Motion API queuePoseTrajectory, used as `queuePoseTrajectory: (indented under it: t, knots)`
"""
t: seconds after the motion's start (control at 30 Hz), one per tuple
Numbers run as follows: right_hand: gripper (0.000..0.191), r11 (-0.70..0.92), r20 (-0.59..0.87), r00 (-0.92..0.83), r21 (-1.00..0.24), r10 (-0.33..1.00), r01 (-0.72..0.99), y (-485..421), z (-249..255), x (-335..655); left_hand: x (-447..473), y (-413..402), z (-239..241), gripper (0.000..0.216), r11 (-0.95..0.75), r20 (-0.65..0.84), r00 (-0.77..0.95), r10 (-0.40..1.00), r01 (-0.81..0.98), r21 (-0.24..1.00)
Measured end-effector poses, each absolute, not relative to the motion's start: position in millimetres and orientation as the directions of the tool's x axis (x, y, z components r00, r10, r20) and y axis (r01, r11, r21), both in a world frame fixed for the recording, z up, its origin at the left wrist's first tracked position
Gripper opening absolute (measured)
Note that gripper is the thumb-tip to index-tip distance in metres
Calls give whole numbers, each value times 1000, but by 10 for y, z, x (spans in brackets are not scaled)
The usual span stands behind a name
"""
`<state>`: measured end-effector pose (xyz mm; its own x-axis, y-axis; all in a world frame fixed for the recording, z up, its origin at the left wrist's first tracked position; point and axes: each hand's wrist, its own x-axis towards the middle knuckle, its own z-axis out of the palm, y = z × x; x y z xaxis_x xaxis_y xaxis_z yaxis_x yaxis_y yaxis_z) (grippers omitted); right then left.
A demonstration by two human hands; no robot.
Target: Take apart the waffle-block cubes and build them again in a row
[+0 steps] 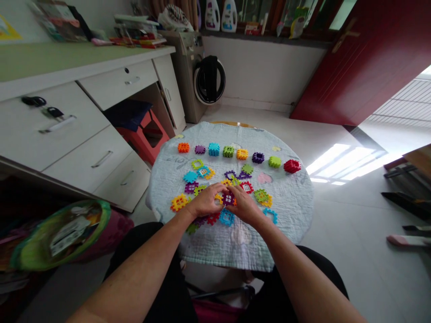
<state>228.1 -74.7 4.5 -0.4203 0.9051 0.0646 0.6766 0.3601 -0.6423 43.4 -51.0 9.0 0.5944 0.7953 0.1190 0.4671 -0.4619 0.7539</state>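
My left hand [208,200] and my right hand [245,204] meet over the middle of a small round table. Between their fingertips is a purple window-grid building tile [228,199], gripped from both sides. A bit of yellow shows beside it near my left fingers; whether it is joined to the purple tile I cannot tell. Loose notched plastic tiles surround the hands: a blue frame tile [227,217] just below, a red tile [247,187] to the right, a yellow tile [179,202] to the left, and an open blue frame [270,216] by my right wrist.
Across the far side of the cloth-covered table [208,249] runs a row of tile stacks, from an orange stack [183,147] to a red stack [292,166]. A lined bin [104,224] stands at the left, near a red stool [148,139] and white drawers [101,157].
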Motion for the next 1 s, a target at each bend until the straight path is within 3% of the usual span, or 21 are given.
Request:
queuePoseTrajectory:
  t: [0.13, 0.27, 0.33, 0.43, 0.5, 0.57, 0.73, 1.0]
  knots:
    - [48, 318, 27, -381, -608, 924, 728, -754, 72, 2294, 391, -462, 57, 41, -367, 53, 546, 836, 486, 793]
    - [48, 285, -13, -354, -566, 935, 774, -752, 89, 2315, 135, -267, 18, 38, -213, 13, 314, 949, 611, 763]
    - [47, 282, -32, -357, -551, 933, 786, -757, 91, 2320, -41, -172, 11, 34, -142, 15, 178, 984, 725, 674]
    - [47, 284, -55, -370, -541, 927, 792, -769, 70, 2319, -265, -98, 5, 34, -13, -31, 29, 999, 908, 418]
    - [47, 286, -61, -375, -535, 925, 795, -772, 47, 2319, -344, -94, -11, 37, 80, -100, -56, 993, 965, 250]
    - [47, 287, -67, -376, -527, 924, 800, -772, 25, 2322, -363, -104, -41, 40, 127, -167, -100, 981, 979, 161]
    - [44, 294, -84, -388, -511, 918, 808, -769, 2, 2335, -292, -105, -111, 42, 80, -238, -50, 970, 990, 117]
    - [43, 275, -84, -375, -538, 923, 797, -772, 8, 2320, -183, -104, -131, 48, 81, -176, -55, 983, 986, 146]
